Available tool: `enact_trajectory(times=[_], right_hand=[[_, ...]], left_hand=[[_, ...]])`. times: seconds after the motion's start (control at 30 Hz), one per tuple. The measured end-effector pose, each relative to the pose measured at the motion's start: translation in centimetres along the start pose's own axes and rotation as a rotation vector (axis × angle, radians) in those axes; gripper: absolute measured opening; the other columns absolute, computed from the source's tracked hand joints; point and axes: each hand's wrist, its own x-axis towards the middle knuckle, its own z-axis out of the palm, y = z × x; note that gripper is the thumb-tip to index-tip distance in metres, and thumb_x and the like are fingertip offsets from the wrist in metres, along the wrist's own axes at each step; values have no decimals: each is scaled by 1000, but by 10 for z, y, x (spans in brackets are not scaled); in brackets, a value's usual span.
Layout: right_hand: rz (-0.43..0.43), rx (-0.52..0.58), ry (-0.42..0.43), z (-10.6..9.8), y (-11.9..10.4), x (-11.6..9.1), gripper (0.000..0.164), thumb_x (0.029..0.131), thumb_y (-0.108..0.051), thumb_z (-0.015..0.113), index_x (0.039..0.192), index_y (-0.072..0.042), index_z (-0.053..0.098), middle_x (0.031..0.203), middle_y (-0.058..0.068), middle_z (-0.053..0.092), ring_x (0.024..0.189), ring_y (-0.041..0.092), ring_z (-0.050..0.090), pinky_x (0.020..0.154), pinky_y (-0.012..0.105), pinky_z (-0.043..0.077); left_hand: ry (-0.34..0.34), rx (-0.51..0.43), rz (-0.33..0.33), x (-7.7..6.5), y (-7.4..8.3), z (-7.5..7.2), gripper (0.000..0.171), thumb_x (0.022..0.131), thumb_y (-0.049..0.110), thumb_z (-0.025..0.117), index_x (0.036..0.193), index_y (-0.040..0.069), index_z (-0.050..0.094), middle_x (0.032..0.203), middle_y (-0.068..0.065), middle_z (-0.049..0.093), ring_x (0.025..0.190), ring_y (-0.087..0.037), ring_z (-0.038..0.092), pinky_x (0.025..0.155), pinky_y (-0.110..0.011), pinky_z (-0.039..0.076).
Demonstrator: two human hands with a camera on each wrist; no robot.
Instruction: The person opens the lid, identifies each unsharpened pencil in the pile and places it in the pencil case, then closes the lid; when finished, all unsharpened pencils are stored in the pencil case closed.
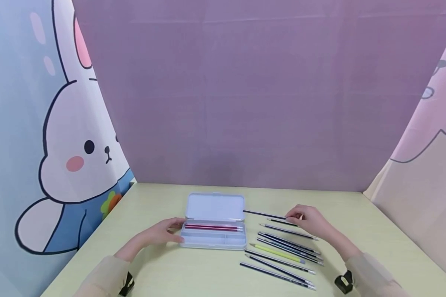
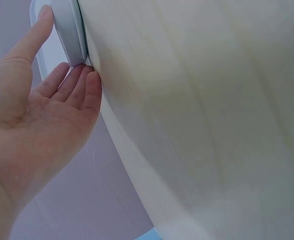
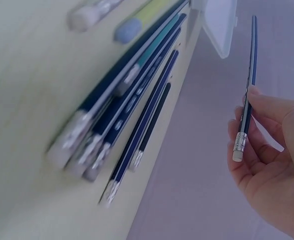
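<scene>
An open white pencil case (image 1: 213,242) lies on the table with its lid folded back. Two red pencils (image 1: 213,227) rest in its rear compartment. Around the left end of the case, my left hand (image 1: 159,232) holds it, thumb at the front corner and fingers at the back; the left wrist view shows this grip (image 2: 51,95). My right hand (image 1: 310,219) pinches a dark pencil (image 3: 249,75) near its white eraser end, above the table. Its other end points left, overlapping the lid's right edge in the head view.
Several dark pencils (image 1: 278,272) lie loosely spread on the table right of the case. Among them is a yellow-green pencil (image 1: 276,252) with a bluish end. A purple cloth (image 1: 238,103) hangs behind the table (image 1: 163,272), with cartoon-printed curtains (image 1: 85,173) at the sides.
</scene>
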Motion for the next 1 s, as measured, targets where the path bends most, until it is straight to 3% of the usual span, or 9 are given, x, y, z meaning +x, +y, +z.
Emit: enact_trajectory(times=[1.0], right_hand=[[-90,91,-101,44,-53,52,7,85,-14,68,89,-10,72,78,-5,64,69,1,50,59,19,47]], left_hand=[[2,-1,11,2,-3,0,70,82,29,72,137,-2,42,138,-24,45,124,-40,45,99,-52,42]])
